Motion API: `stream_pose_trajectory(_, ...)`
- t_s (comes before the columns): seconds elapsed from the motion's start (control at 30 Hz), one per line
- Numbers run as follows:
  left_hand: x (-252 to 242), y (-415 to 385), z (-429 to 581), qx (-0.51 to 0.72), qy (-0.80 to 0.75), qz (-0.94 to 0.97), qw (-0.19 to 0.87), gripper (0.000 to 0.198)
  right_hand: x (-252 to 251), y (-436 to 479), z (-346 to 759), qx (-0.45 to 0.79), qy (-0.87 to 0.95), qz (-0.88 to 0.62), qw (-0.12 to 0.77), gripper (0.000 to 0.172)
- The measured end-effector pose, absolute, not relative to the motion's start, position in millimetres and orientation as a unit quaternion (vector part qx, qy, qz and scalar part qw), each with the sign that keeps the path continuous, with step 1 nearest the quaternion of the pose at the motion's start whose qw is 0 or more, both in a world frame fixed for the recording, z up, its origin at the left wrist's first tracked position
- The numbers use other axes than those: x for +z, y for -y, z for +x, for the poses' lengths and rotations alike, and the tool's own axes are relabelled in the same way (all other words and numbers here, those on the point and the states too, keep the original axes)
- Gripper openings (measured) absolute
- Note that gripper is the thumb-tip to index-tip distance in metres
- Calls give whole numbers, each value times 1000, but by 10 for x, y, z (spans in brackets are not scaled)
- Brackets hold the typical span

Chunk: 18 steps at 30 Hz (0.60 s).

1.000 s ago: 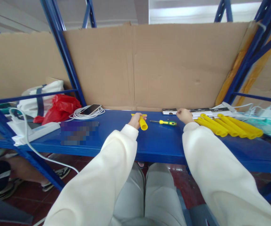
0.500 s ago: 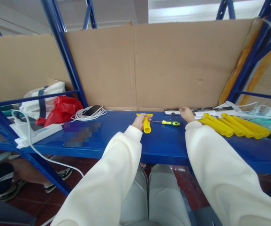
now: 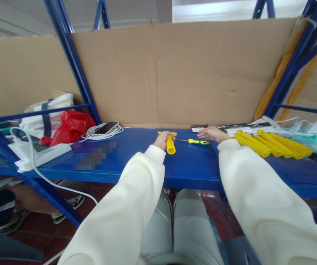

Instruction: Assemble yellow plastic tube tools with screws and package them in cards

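Observation:
My left hand (image 3: 161, 140) is closed around a yellow hollow tube with a crosspiece (image 3: 171, 146), its round open end facing me. My right hand (image 3: 212, 134) is stretched out leftward over the blue shelf, fingers extended; nothing shows in it. Just under its fingertips lies a screwdriver (image 3: 198, 142) with a yellow and green handle, its shaft pointing left toward the tube. Behind the fingers is a small black-and-white box (image 3: 199, 127), partly covered by them. Right of my right wrist rest several more yellow tubes (image 3: 274, 143), side by side.
Black-and-white boxes (image 3: 237, 129) line the back right of the blue shelf (image 3: 136, 158). At left are a coiled white cable (image 3: 92, 133), a phone (image 3: 107, 127), a red bag (image 3: 72, 125) and a power strip (image 3: 48, 154). A cardboard panel (image 3: 202, 73) closes off the back.
My right hand has gone from bent fingers beside the small box to fingers stretched out to the left. My left hand still holds the yellow tube. The view has shifted slightly.

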State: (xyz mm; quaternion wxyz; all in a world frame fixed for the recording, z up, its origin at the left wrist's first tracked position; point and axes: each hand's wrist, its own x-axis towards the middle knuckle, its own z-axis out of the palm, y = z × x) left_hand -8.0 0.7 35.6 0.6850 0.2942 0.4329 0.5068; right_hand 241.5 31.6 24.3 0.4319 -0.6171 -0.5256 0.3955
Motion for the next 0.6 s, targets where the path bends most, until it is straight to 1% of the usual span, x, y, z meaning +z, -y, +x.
stream_pose_trajectory(0.1, 363, 8, -79, 508, -430, 295, 685, 39, 187, -334, 2341, 376, 545, -611, 434, 15)
stream_pose_trajectory(0.23, 371, 16, -83, 501, -434, 296, 688, 42, 104, -410, 2331, 346, 548, -618, 446, 25)
stream_pose_trajectory(0.33, 376, 23, -82, 501, -434, 295, 688, 43, 48, -461, 2336, 337, 539, -624, 454, 29)
stream_pose_trajectory(0.47, 379, 24, -79, 504, -433, 294, 688, 45, -8, -503, 2349, 327, 523, -630, 473, 28)
stream_pose_trajectory(0.6, 372, 9, -85, 503, -429, 289, 693, 46, -29, -537, 2397, 309, 504, -639, 491, 24)
